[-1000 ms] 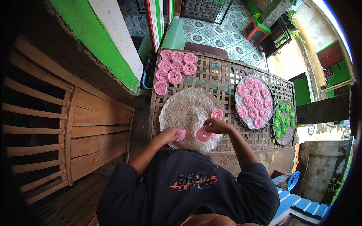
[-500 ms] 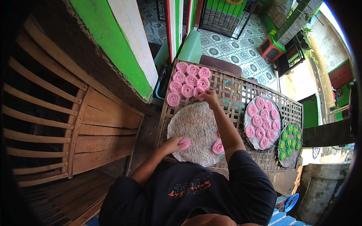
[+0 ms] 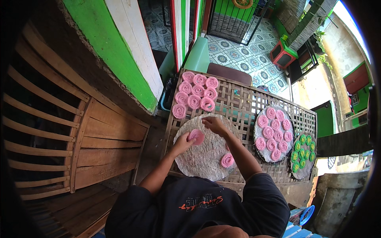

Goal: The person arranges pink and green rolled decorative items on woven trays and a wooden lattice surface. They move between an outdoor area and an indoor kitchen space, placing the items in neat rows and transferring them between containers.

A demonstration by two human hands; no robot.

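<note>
Since half a second ago the person's right hand (image 3: 214, 125) has come back from the far cluster of pink spirals, where it was reaching, and now hovers over the upper part of the round grey tray (image 3: 206, 158), fingers curled loosely downward; I cannot tell whether it grips anything. Meanwhile the left hand (image 3: 183, 142) has slid up the tray's left side and holds a pink spiral cake (image 3: 196, 136) at its fingertips, thumb and fingers closed lightly around the cake's edge, lifted or tilted just off the tray surface. One more pink spiral (image 3: 227, 160) lies flat on the tray, near the right forearm and well apart from the held one. This tray rests on a woven bamboo rack (image 3: 246, 105). At the rack's far left corner sits a group of pink spirals (image 3: 195, 95), laid straight on the weave, touching one another in rows. To the right, a second round tray (image 3: 274, 133) is covered with pink spirals, and just beside it a smaller round tray (image 3: 302, 152) carries green ones. On the left of the rack stands a slatted wooden bench (image 3: 63, 135), set against a green and white wall (image 3: 119, 51).
</note>
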